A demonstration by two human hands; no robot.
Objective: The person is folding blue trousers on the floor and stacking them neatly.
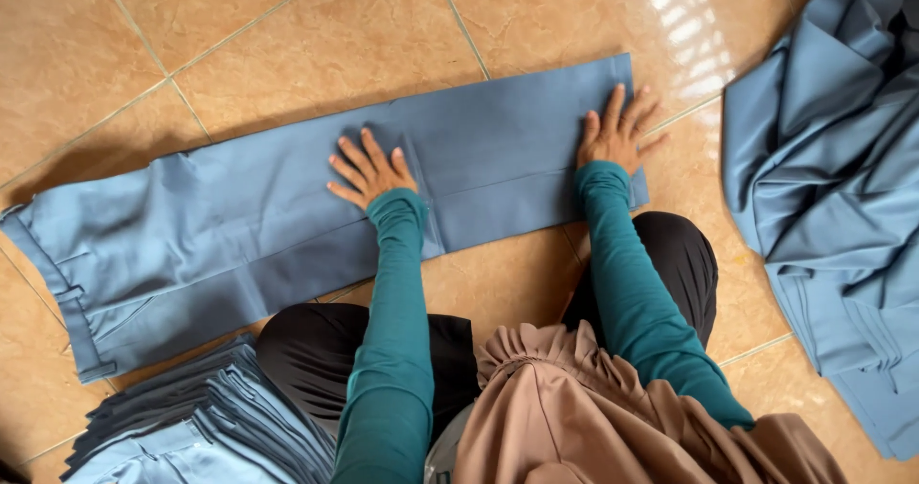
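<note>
Both hands, left hand (370,168) and right hand (617,130), press flat on blue trousers (239,225) on the tiled floor (287,34).

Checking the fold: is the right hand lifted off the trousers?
No, the right hand lies flat with fingers spread on the blue trousers near the leg end.

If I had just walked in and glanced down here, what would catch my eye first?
Most likely the long blue-grey trousers spread flat across the tan tiled floor, with the left hand pressed on their middle and the right hand flat near the leg end. Next, a heap of loose blue fabric at the right, and a neat stack of folded blue garments at the lower left.
</note>
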